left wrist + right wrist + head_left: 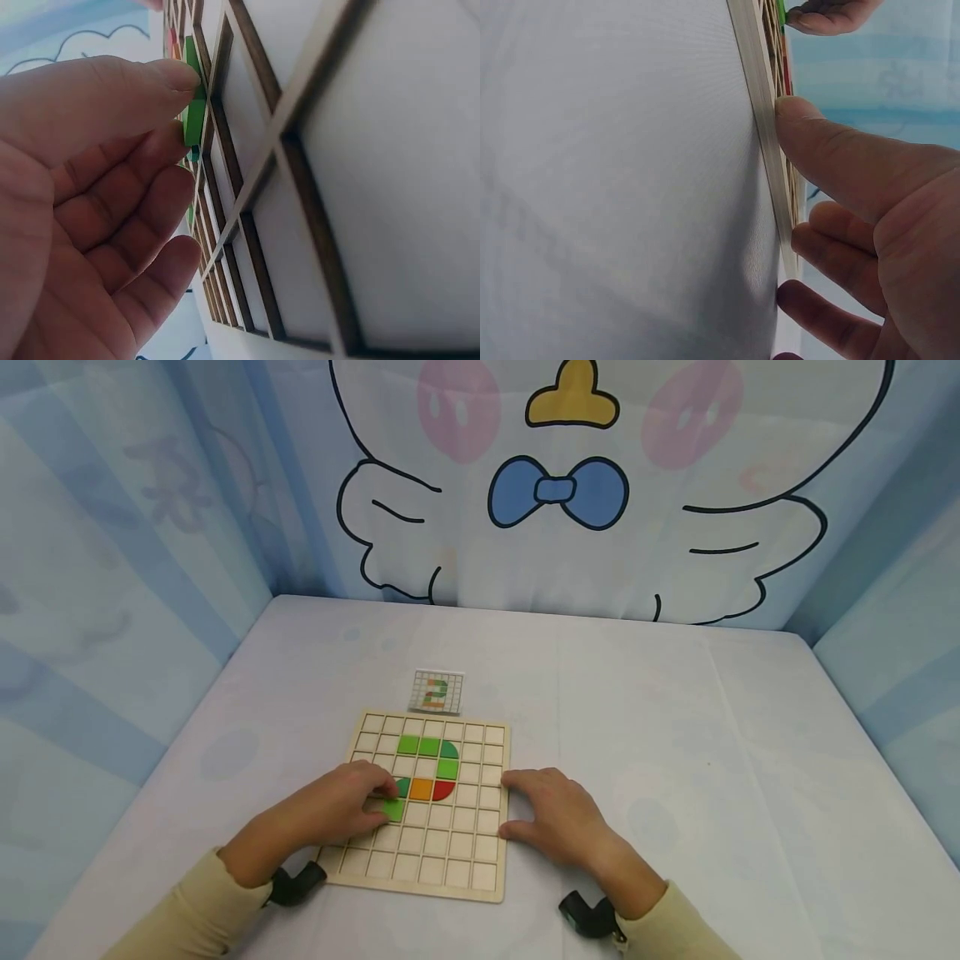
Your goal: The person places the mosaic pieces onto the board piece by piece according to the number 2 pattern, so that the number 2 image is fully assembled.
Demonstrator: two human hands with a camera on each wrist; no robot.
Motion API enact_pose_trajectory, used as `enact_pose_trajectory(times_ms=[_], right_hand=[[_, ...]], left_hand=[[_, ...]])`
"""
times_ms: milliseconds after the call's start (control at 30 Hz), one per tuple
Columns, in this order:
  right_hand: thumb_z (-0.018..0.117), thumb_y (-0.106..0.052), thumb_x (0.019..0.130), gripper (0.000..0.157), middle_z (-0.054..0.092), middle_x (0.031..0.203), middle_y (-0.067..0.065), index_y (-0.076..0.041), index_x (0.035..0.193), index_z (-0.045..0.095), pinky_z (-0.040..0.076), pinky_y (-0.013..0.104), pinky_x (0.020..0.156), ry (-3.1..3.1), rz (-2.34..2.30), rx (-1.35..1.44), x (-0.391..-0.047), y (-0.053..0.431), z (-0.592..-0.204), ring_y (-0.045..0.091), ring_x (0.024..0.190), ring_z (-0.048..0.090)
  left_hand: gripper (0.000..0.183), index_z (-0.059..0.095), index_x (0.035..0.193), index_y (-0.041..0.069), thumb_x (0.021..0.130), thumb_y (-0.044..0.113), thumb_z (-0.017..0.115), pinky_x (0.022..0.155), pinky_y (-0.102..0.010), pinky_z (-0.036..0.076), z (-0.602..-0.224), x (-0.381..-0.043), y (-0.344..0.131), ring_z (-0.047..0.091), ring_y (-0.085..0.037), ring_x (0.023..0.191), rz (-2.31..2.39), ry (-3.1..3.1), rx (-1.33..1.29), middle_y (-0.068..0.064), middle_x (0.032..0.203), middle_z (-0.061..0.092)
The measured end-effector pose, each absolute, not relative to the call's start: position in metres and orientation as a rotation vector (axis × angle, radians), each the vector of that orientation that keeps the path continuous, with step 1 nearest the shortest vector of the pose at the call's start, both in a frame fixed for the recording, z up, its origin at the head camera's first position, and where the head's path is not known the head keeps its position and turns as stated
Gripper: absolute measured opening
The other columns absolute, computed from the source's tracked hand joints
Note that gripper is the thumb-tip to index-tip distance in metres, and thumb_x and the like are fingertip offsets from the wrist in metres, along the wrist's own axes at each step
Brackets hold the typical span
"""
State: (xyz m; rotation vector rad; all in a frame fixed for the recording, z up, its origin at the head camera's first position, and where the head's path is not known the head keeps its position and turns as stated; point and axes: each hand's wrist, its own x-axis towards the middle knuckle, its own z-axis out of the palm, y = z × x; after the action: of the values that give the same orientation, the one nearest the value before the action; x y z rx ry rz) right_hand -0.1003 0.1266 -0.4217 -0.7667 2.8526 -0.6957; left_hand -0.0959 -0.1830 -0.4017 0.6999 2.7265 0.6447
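Left hand (352, 802): thumb and forefinger are drawn narrow on a light green square tile (393, 811), the other fingers loosely bent. At these fingertips, the left wrist view suggests that the tile stands proud of the grid board (434, 842); whether an edge has entered a cell cannot be told. Seating it appears to be the step in hand, best done by squaring its sides to the slats, lowering it level, then pressing its face with one fingertip.

Right hand (551, 818): thumb and forefinger are spread wide and touch the board's right rim; light pressure there should check sliding.

The board serves as container, its cells recessed. Just beyond the pinching fingers, and partly covered by them, lies a dark green quarter-round (403, 787), easily nudged; rightward of it follow an orange square (421, 789) and a red quarter-round (443, 791). Farther from the fingertips lie a single green square (447, 769), then a second dark green quarter-round (448, 749) beside a pair of green squares (418, 745).

Beyond both hands, near the board's far rim, lies a patterned card (437, 692); farthest hangs a printed backdrop (465, 543).
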Motion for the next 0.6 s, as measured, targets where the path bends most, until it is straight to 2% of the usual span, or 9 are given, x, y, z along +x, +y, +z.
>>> enact_pose_trajectory(times_ms=[600], right_hand=[[0.085,-0.029,0.079,0.054,0.066,0.126,0.004,-0.010,0.126,0.065,0.049,0.049,0.092,2.850,-0.687,-0.777,-0.0997,0.1263,-0.4188,0.028,0.116,0.059]], left_hand=[[0.021,0.069,0.101,0.011,0.084,0.009,0.081,0.088,-0.042,0.051,-0.4041,-0.0959,-0.1823,0.059,-0.018,0.097,0.640,2.751,0.730,0.006,0.098,0.063]])
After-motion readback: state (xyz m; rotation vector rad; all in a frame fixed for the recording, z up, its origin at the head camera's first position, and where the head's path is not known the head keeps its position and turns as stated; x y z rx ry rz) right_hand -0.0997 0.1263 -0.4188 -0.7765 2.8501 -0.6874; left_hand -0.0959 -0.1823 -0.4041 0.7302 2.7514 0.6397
